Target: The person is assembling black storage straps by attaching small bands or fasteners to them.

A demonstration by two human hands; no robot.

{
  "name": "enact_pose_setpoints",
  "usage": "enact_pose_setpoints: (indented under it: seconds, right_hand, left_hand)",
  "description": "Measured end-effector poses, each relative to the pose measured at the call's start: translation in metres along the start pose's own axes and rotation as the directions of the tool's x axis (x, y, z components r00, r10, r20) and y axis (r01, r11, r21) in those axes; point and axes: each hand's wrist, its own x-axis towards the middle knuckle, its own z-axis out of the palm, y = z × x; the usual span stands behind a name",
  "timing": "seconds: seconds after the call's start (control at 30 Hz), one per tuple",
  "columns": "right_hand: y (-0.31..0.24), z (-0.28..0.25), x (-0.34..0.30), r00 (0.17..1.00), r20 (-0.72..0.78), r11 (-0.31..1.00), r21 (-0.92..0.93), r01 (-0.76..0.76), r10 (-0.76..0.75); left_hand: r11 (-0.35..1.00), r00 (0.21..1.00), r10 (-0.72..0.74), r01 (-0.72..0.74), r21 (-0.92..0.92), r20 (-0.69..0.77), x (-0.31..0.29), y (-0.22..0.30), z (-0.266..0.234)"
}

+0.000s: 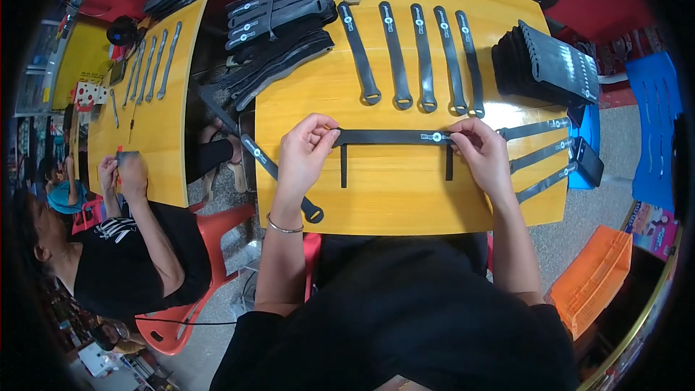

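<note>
A black strap [391, 137] with a white printed logo stretches level above the near half of the yellow table [398, 210]. My left hand [308, 150] pinches its left end, and my right hand [481, 153] pinches the right end near the logo. Below the strap, two short narrow black strips [343, 166] run toward me, one near each hand. Beside my left wrist a single loop-ended strap [264, 159] lies slanted over the table's left edge. Three more straps [541, 146] lie to the right of my right hand.
Several loop-ended straps [418, 58] lie in a row beyond my hands. Bundled straps [279, 11] are heaped far left; a black stack [554, 61] sits far right. An orange crate [590, 282] is on the right. At the left, another person [137, 261] works at a second table [163, 145].
</note>
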Motion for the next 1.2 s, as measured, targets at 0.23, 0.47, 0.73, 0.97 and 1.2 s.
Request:
enact_pose_setpoints:
  seconds: [0.23,0.47,0.73,0.97,1.2]
  right_hand:
    - [0.003,-0.002,-0.001,0.995,-0.033,0.996,0.002,-0.094,0.094]
    - [-0.005,0.001,-0.004,0.995,-0.070,0.996,-0.043,-0.074,0.070]
    - [-0.005,0.002,-0.005,0.995,-0.093,0.989,-0.142,-0.040,0.026]
    - [-0.005,0.002,-0.007,0.995,-0.102,0.985,-0.168,-0.039,0.022]
    - [-0.002,0.002,-0.007,0.994,-0.110,0.984,-0.179,-0.014,-0.006]
  left_hand:
    - [0.995,0.997,0.058,-0.054,0.082,-0.042,-0.002,-0.007,0.003]
    - [0.993,0.995,0.082,-0.077,0.092,-0.050,0.000,-0.013,0.003]
    - [0.985,0.988,0.136,-0.128,0.116,-0.067,0.000,-0.016,0.003]
    - [0.979,0.986,0.145,-0.131,0.159,-0.082,-0.001,-0.016,0.005]
    - [0.967,0.980,0.177,-0.155,0.202,-0.092,-0.002,-0.012,0.007]
